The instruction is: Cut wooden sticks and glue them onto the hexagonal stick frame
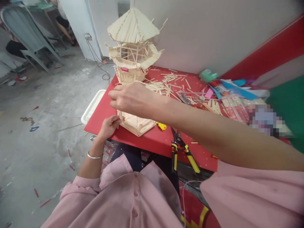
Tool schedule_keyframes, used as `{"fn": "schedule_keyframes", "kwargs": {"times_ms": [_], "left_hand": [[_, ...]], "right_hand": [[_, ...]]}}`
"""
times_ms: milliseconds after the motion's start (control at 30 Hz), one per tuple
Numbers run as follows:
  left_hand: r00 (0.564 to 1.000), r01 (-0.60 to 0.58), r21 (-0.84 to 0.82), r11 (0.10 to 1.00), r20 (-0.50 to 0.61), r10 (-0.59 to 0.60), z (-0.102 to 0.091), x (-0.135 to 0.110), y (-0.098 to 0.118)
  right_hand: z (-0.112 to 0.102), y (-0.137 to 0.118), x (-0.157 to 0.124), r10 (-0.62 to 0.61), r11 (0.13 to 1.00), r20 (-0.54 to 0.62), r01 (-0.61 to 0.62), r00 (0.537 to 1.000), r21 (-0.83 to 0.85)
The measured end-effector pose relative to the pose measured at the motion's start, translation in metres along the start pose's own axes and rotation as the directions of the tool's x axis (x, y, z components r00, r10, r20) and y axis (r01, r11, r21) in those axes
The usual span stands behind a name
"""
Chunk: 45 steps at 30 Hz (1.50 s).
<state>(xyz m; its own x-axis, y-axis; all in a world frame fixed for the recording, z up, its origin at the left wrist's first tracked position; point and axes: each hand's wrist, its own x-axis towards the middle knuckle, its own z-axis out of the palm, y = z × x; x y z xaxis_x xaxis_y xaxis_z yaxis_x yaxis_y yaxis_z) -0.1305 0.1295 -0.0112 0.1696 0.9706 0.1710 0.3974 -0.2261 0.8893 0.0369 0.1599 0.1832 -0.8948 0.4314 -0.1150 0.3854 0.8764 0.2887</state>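
Observation:
A six-sided stick base (139,126) lies at the front of the red table, partly hidden under my right forearm. My left hand (109,127) has its fingers pinched together at the base's left edge. Above the base's far left side is my right hand (127,97), its fingers curled closed; whatever they hold is hidden or too small to make out. Right behind it stands a tiered pagoda model (134,28) built of pale wooden sticks, with a small pink piece (124,69) on its lower tier.
Loose sticks (172,77) litter the red table (161,145). Yellow-and-black cutters (178,142) hang over its front edge beside a yellow object (162,126). Packets of sticks (234,104) and a green container (208,76) are at right. A grey chair (26,28) stands far left, near other people.

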Motion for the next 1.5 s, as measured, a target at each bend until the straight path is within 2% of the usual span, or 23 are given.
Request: {"fn": "schedule_keyframes", "kwargs": {"times_ms": [267, 900, 1500], "left_hand": [[1.000, -0.005, -0.012, 1.000, 0.018, 0.005, 0.000, -0.001, 0.000], [1.000, -0.027, -0.073, 0.997, 0.009, 0.028, 0.001, -0.003, 0.000], [0.999, -0.031, -0.104, 0.994, 0.017, 0.033, 0.002, -0.002, -0.003]], "right_hand": [[0.003, -0.002, 0.002, 0.048, 0.999, 0.025, -0.048, 0.999, 0.001], [0.017, -0.007, 0.000, 0.088, 0.996, -0.076, -0.087, 0.993, 0.006], [0.008, -0.010, 0.004, 0.097, 0.995, 0.018, -0.096, 0.995, -0.040]]}}
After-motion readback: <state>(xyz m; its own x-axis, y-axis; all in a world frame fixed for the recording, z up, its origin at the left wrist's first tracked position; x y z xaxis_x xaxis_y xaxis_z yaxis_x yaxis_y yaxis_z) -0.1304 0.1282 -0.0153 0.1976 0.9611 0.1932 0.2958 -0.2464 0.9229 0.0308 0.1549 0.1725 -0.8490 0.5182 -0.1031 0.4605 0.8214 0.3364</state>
